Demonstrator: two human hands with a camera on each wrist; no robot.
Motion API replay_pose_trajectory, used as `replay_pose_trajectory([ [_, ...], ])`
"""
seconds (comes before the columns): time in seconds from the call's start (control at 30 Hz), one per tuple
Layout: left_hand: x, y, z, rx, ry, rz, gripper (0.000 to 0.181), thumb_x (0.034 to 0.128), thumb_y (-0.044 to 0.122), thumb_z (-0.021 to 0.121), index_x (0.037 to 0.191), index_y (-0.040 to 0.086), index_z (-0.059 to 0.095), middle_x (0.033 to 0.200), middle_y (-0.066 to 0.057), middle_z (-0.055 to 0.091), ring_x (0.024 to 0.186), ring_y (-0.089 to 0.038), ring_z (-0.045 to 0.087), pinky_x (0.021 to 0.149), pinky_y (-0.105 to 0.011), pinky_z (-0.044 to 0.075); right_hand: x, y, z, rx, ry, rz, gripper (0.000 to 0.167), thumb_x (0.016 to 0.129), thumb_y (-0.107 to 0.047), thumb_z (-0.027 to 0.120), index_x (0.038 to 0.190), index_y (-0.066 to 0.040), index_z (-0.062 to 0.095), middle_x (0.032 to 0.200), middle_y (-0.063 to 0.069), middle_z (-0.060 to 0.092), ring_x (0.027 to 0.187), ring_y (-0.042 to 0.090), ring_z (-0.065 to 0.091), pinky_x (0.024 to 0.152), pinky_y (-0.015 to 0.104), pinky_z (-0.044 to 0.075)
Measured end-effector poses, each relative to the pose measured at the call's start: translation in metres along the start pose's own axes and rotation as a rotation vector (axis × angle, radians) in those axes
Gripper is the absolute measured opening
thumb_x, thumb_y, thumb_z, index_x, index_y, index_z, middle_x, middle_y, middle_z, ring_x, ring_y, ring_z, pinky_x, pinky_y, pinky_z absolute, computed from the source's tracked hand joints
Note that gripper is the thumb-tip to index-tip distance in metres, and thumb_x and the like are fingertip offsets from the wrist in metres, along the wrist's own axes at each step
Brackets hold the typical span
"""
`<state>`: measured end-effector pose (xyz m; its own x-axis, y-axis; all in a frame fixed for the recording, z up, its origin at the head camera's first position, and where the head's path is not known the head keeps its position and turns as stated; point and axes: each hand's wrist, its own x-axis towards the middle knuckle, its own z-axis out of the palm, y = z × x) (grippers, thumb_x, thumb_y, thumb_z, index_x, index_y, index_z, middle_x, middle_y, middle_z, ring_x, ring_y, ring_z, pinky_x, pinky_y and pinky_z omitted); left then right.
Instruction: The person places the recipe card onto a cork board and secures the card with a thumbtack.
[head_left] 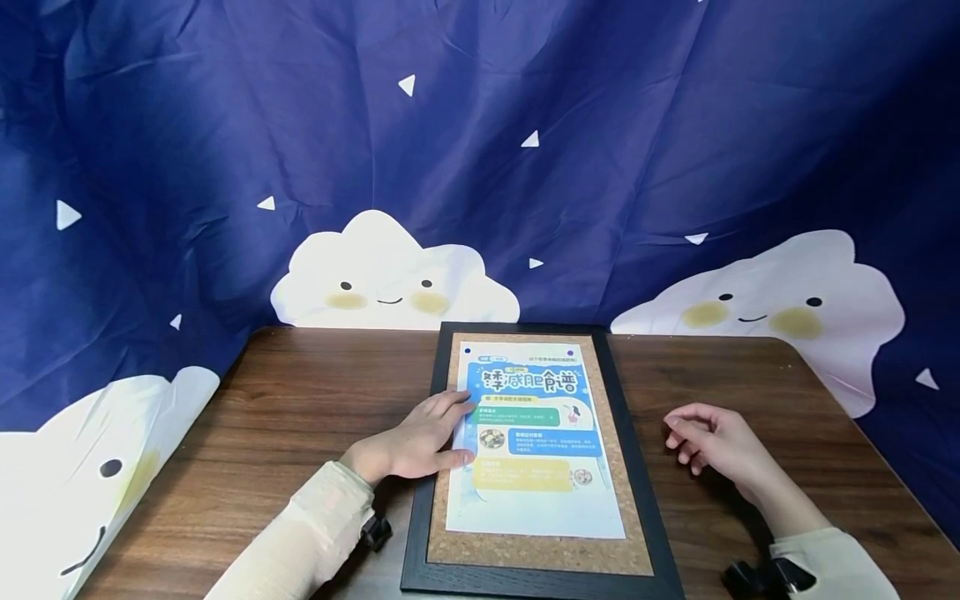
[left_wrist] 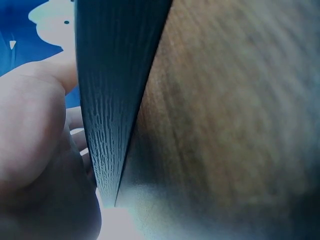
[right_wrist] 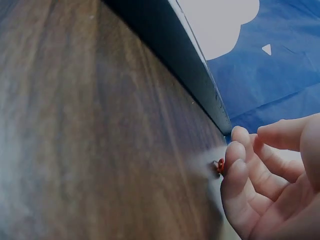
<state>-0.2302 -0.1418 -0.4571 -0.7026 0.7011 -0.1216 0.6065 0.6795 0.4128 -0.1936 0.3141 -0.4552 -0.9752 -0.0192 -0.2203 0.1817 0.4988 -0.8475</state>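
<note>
A printed sheet (head_left: 540, 512) lies on a cork board (head_left: 540, 553) with a black frame (head_left: 420, 533); dark blue pins sit at its top corners. The left hand (head_left: 420, 437) rests across the board's left side, fingertips on the sheet's left edge; the left wrist view shows its palm (left_wrist: 30, 130) beside the frame (left_wrist: 110, 100). Right of the board is the right hand (head_left: 712, 442), fingers curled. In the right wrist view, a small red object (right_wrist: 220, 166) shows against the fingertips of that hand (right_wrist: 270, 185); whether it is held cannot be told.
The brown wooden table (head_left: 300, 375) lies under the board. Behind it hangs a dark blue cloth (head_left: 480, 167) with white clouds and triangles. Black devices are strapped at the left wrist (head_left: 377, 532) and the right wrist (head_left: 768, 577).
</note>
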Motion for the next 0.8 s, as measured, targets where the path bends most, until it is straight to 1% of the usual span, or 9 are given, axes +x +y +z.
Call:
replay_pose_trajectory([
  [0.2,-0.0010,0.0017,-0.0010,-0.006,-0.006,-0.005,0.077,0.1120,0.040,0.059,0.167,-0.003,0.028,0.177,-0.023,0.020,0.167,-0.043,0.015,0.134,-0.060,0.018,-0.0010,0.0042,-0.0020,-0.010,-0.016,0.005,0.034,0.113,-0.016,0.057,0.131,0.013,0.061,0.087,0.004,0.073,0.068,0.016,0.067,0.058,0.034,0.060],
  [0.3,-0.0005,0.0012,-0.0010,-0.002,0.002,0.004,0.076,0.1120,0.040,0.059,0.167,-0.004,0.029,0.177,-0.024,0.021,0.166,-0.044,0.016,0.133,-0.061,0.019,-0.0010,0.0061,-0.0031,-0.031,-0.016,0.002,0.030,0.112,-0.014,0.058,0.127,0.012,0.062,0.087,0.005,0.072,0.067,0.017,0.066,0.057,0.035,0.059],
  [0.6,-0.0006,0.0002,0.0000,-0.002,0.001,0.008,0.077,0.1120,0.040,0.058,0.167,-0.005,0.029,0.177,-0.024,0.021,0.167,-0.044,0.016,0.134,-0.061,0.019,0.0017,0.0071,-0.0001,-0.167,0.016,-0.035,0.023,0.105,-0.010,0.067,0.120,0.008,0.066,0.082,0.006,0.067,0.061,0.018,0.061,0.051,0.035,0.057],
  [0.8,0.0002,-0.0001,0.0002,-0.005,-0.004,0.003,0.076,0.1121,0.040,0.058,0.167,-0.003,0.028,0.177,-0.023,0.020,0.167,-0.043,0.014,0.135,-0.059,0.017,0.0032,0.0050,0.0014,-0.209,0.030,-0.033,0.018,0.103,-0.004,0.066,0.116,0.008,0.066,0.078,0.007,0.063,0.060,0.018,0.061,0.050,0.035,0.058],
])
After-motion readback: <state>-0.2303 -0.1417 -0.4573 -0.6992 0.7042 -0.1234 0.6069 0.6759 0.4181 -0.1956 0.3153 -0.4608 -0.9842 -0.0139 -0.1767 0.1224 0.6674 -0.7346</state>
